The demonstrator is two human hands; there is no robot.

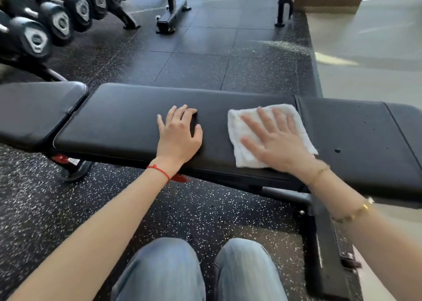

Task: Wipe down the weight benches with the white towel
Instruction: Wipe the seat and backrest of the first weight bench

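Observation:
A black padded weight bench (118, 116) runs across the view in front of me. The folded white towel (239, 127) lies flat on its long pad, right of centre. My right hand (276, 141) presses down on the towel with the fingers spread and straight. My left hand (178, 134) rests flat on the bare pad to the left of the towel, fingers relaxed, a gap between the two hands. Several water droplets (337, 150) sit on the pad section right of the towel.
A rack of black dumbbells (36, 38) stands at the far left. Another bench's frame (171, 15) stands on the dark rubber floor beyond. This bench's steel foot (326, 243) juts toward me at the lower right. My knees in jeans (201, 271) are at the bottom.

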